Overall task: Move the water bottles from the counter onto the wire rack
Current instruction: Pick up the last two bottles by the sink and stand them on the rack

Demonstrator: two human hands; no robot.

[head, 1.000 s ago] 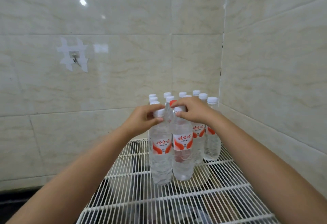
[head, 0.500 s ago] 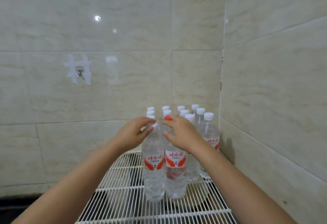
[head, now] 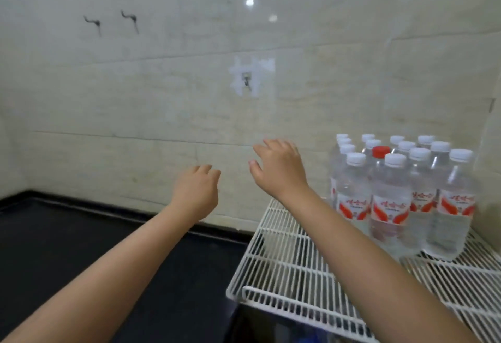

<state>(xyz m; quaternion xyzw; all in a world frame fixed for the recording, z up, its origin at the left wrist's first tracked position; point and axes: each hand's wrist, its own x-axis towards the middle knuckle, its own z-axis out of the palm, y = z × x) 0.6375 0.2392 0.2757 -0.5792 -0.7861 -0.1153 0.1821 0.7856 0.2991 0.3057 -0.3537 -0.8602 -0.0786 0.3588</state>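
Nearest, below and right of the hands: white wire rack, its front left corner under the right forearm, dark shapes dimly visible through the wires. Left of it, beneath the left forearm: dark surface, running back to the wall.

Left hand raised above the dark surface, fingers loosely curled, holding nothing. Right hand just beside it and a little higher, fingers spread and relaxed, likewise holding nothing. Both apart from each other and apart from the bottles.

Right of the right hand, at the far right of the rack: water bottles, clustered upright in tight rows, clear with red-and-white labels and white caps. One red cap among them, in the second row. Cluster pressed close to the corner of the tiled walls; nothing between the right hand and the nearest bottle.

Beyond the hands: pale tiled wall. Above the right hand, a small hook on a white taped patch. Farther up and left, two dark hooks, blurred.
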